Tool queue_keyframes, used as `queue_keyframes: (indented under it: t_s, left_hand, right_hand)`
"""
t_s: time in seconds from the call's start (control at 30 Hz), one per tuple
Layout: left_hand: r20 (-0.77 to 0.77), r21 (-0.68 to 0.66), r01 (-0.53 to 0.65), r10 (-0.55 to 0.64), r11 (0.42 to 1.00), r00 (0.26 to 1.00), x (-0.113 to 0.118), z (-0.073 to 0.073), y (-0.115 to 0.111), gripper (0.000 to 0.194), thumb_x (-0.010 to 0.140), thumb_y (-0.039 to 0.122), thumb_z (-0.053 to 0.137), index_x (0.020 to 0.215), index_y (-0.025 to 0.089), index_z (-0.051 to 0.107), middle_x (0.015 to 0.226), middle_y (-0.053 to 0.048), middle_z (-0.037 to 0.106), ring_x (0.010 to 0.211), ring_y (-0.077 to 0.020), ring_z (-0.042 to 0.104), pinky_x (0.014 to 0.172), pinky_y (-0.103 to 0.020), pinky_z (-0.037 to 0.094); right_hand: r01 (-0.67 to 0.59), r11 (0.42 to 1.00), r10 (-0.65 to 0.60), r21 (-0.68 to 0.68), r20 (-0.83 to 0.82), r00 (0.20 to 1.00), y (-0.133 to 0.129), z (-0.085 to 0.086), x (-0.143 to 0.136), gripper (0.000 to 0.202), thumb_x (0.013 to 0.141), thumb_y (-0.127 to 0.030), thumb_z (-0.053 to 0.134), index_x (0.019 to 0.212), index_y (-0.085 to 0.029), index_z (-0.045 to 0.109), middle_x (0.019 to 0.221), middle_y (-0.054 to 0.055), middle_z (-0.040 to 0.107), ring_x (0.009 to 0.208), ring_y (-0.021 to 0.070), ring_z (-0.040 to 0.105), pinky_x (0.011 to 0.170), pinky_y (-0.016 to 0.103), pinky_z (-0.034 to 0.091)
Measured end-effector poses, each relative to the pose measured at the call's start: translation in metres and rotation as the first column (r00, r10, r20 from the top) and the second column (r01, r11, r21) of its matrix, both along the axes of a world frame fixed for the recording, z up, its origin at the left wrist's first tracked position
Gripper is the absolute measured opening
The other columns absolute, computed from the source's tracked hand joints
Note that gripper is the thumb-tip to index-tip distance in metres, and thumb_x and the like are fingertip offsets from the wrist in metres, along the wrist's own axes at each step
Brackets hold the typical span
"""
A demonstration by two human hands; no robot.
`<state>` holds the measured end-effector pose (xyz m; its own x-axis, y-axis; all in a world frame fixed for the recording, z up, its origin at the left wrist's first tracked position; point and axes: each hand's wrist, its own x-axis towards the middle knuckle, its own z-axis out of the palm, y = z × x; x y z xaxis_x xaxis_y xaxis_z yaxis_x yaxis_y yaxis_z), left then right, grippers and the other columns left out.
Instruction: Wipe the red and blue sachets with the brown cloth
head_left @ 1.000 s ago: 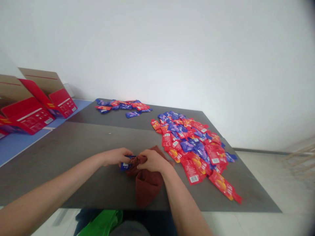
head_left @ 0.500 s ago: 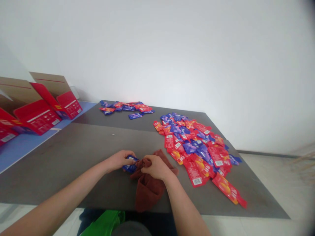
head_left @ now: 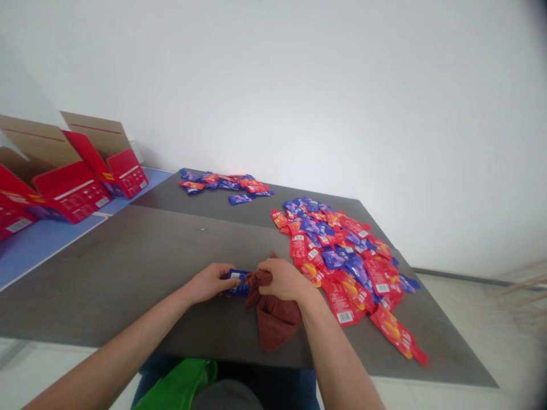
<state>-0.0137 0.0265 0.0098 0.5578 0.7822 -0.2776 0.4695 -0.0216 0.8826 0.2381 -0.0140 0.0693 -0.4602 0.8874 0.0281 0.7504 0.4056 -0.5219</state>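
**At the grey table (head_left: 149,267)**

A red-and-blue packet pile (head_left: 346,259) lies right of a brown cloth (head_left: 277,322) bunched in the closed right hand (head_left: 284,279). The left hand (head_left: 209,283), nearly closed, pinches 1 blue packet (head_left: 241,288) against the cloth's left side.

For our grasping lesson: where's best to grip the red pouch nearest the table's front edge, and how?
Probably pinch the red fruit-print pouch by its near-right end, from the front right: it lies flattish, that end jutting out from the pile.
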Motion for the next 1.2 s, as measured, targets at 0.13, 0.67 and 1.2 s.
queue_keyframes:
  t_s: [0.13,0.67,1.2]
  left_hand:
    - [0.008,0.065,0.024,-0.025,0.998,1.0,0.0,-0.002,-0.002,0.034,0.084,0.053,0.061,0.084,0.019,0.063,0.072,-0.001,0.066,0.065,-0.0176,0.061,0.059,-0.025,0.046]
    - [-0.144,0.242,0.067,-0.033,0.968,0.989,0.006,-0.004,-0.005,0.021,0.089,0.035,0.051,0.08,0.02,0.062,0.064,0.003,0.062,0.058,-0.0134,0.059,0.06,-0.023,0.044]
    - [-0.29,0.403,0.12,0.002,0.908,0.957,0.008,0.002,-0.011,0.031,0.091,0.044,0.052,0.08,0.02,0.069,0.073,0.001,0.067,0.071,-0.0164,0.061,0.065,-0.024,0.039]
  right_hand:
    - [0.293,0.945,-0.283,0.146,-0.087,0.955,-0.018,-0.005,-0.017,0.012,0.083,-0.024,0.071,0.095,-0.024,0.068,0.108,0.001,0.06,0.088,0.0148,0.059,0.073,0.024,0.042]
    - [0.563,0.812,-0.58,0.153,0.113,0.807,-0.031,-0.052,-0.021,0.015,0.091,-0.033,0.065,0.105,-0.027,0.067,0.105,0.003,0.061,0.098,0.0206,0.06,0.082,0.029,0.044]
    - [0.416,0.896,-0.439,0.156,0.168,0.883,-0.032,-0.025,-0.035,0.028,0.1,-0.048,0.051,0.108,-0.029,0.07,0.11,0.005,0.061,0.098,0.0195,0.061,0.078,0.027,0.046]
